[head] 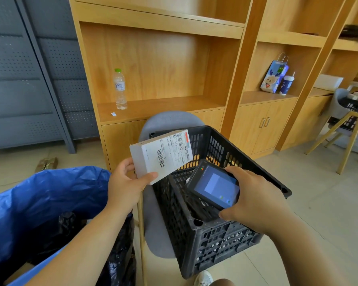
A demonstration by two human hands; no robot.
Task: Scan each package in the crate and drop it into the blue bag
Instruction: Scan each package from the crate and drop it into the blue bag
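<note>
My left hand [126, 183] grips a white box package [160, 155] by its lower left corner, label with barcodes facing up, held above the left rim of the black plastic crate [225, 236]. My right hand [254, 200] holds a black handheld scanner [213, 185] over the crate, its lit screen facing me and its top end aimed at the package's label. The crate sits on a grey chair [155, 228]. The blue bag [39, 201] stands open at the lower left, with dark packages inside. Little of the crate's inside shows behind the scanner.
A wooden shelf unit [153, 58] fills the back, with a water bottle [119, 89] on a shelf and a paper gift bag [274, 76] and cup further right. Another chair [347, 129] with a black crate stands at the right. A grey metal rack is at the left.
</note>
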